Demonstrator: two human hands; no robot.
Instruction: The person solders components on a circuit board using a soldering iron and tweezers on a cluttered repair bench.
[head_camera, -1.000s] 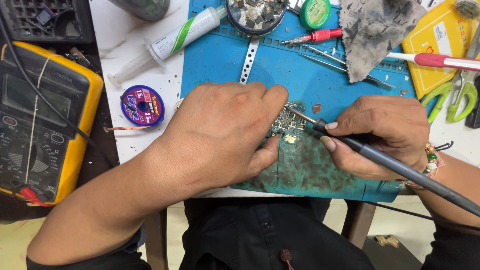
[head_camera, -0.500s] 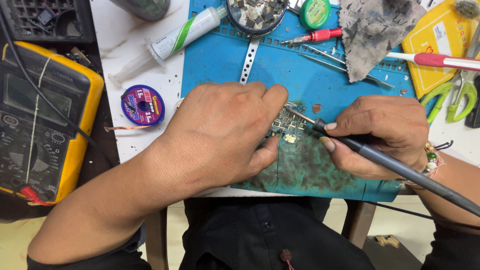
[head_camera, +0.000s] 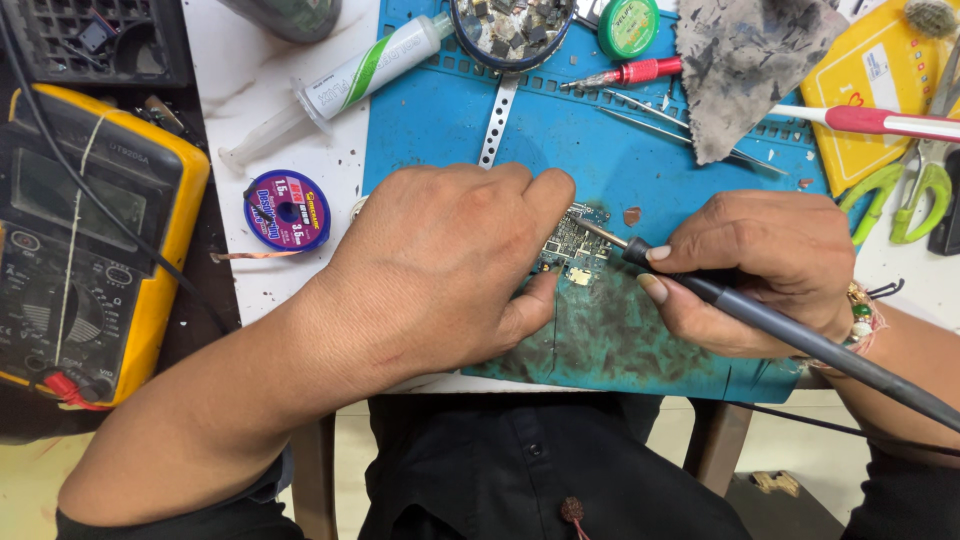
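Observation:
A small circuit board (head_camera: 572, 250) lies on a blue work mat (head_camera: 560, 130). My left hand (head_camera: 440, 265) rests over the board's left part, pinning it with index finger and thumb; most of the board is hidden under it. My right hand (head_camera: 765, 270) grips a dark soldering iron (head_camera: 800, 335) like a pen. The iron's thin metal tip (head_camera: 600, 233) touches the board's upper right area. Its cord runs off toward the lower right.
A yellow multimeter (head_camera: 85, 240) sits at left, a purple wick spool (head_camera: 288, 210) and a paste syringe (head_camera: 345, 80) beside the mat. A parts dish (head_camera: 512, 25), red screwdriver (head_camera: 625, 73), tweezers (head_camera: 680, 120), grey rag (head_camera: 745, 60) and green-handled cutters (head_camera: 915, 190) lie behind.

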